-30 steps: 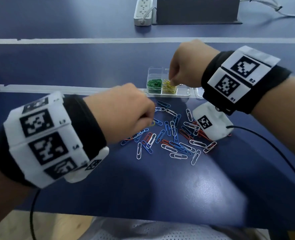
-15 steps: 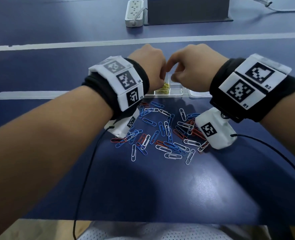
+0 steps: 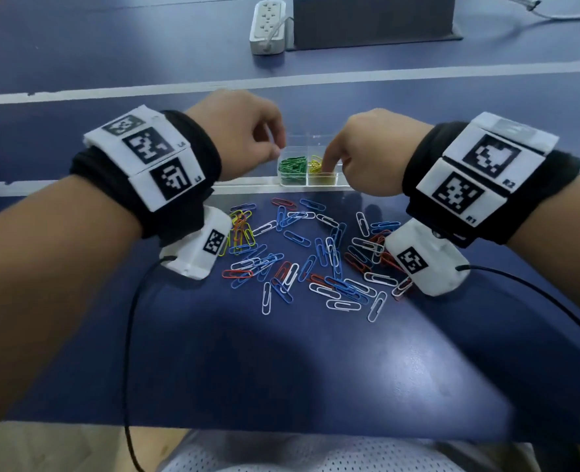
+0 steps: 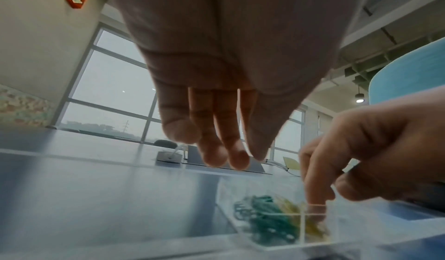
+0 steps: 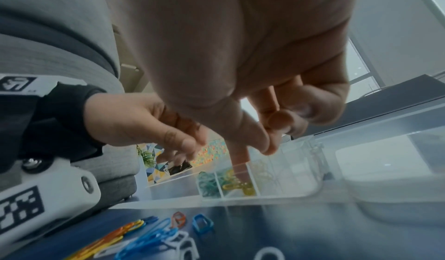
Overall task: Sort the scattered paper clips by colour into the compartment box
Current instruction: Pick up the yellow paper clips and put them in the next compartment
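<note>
The clear compartment box [image 3: 326,182] stands just past a white stripe, with green clips [image 3: 292,168] in one cell and yellow clips [image 3: 315,165] beside them. My right hand [image 3: 326,165] pokes its straight index finger [image 5: 238,159] down into the yellow cell while its other fingers curl. My left hand [image 3: 275,149] hovers left of the box above the green cell. Its fingers [image 4: 216,150] hang loosely and hold nothing. Scattered clips [image 3: 315,260] in blue, white, red, orange and yellow lie in front of the box, below both wrists.
A white power strip [image 3: 268,25] and a dark flat panel [image 3: 373,22] lie at the far edge. The box's open lid [image 5: 385,169] lies to its right. Black cables [image 3: 128,335] trail from both wrist cameras over the table's front edge [image 3: 281,427].
My left hand rose from the clip pile to the box, then drew back to the left, uncovering the green cell. My right hand stayed at the yellow cell and lowered its index finger in.
</note>
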`<state>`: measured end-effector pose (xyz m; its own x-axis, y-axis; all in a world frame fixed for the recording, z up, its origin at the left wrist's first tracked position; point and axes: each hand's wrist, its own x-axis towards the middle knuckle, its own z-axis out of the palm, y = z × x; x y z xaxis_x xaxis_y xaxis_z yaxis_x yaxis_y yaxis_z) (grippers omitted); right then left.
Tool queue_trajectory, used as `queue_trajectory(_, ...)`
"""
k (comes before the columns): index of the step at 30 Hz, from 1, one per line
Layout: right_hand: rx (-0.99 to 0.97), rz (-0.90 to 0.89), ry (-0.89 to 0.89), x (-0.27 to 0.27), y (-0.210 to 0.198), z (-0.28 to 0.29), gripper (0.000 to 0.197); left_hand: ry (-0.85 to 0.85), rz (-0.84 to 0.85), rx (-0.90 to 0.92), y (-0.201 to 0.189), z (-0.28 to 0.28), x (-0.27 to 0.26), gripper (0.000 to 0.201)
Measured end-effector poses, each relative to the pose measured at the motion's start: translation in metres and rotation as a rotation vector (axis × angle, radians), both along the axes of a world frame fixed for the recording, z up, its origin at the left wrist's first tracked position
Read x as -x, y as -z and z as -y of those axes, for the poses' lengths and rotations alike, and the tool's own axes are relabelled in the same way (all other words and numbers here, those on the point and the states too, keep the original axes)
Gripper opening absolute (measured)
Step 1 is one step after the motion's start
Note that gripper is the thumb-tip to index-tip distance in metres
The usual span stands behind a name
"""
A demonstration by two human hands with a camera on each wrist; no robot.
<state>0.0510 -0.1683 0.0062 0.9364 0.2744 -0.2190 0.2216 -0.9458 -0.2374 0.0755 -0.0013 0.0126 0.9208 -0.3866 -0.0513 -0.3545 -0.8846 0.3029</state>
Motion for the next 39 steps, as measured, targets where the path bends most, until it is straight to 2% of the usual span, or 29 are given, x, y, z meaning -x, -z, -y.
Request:
queue_trajectory(3,-0.021,0.039,-0.001,-0.001,-0.002,-0.006,0.038,0.005,-0.082,-0.165,0.001,-0.022,0.009,0.01)
queue_trajectory(6,-0.048,0.098,-0.052,0.001,-0.001,-0.021,0.031,-0.012,-0.137,-0.244,0.006,-0.038,0.018,0.012)
queue_trajectory(12,0.001,0.037,-0.266,0.007,0.007,-0.063,0.018,-0.036,-0.184,-0.26,0.015,-0.048,0.028,0.018)
queue_trajectory(14,0.048,0.022,-0.304,0.008,0.009,-0.075,0.029,-0.043,-0.184,-0.257,0.017,-0.048,0.029,0.017)
queue_trajectory(17,0.113,-0.025,-0.322,0.007,0.012,-0.085,0.039,-0.029,-0.206,-0.247,0.018,-0.048,0.031,0.017)
queue_trajectory(22,0.168,-0.009,-0.299,0.003,0.005,-0.083,0.025,-0.012,-0.198,-0.208,0.02,-0.052,0.034,0.008)
queue_trajectory(25,0.174,-0.022,-0.281,0.002,0.004,-0.076,0.022,-0.015,-0.182,-0.179,0.021,-0.056,0.037,0.017)
queue_trajectory(30,0.081,0.035,-0.306,0.005,0.002,-0.075,0.017,0.009,-0.132,-0.207,0.021,-0.051,0.042,0.014)
queue_trajectory(39,0.02,0.052,-0.338,0.007,0.0,-0.083,0.026,0.022,-0.144,-0.23,0.016,-0.056,0.043,0.004)
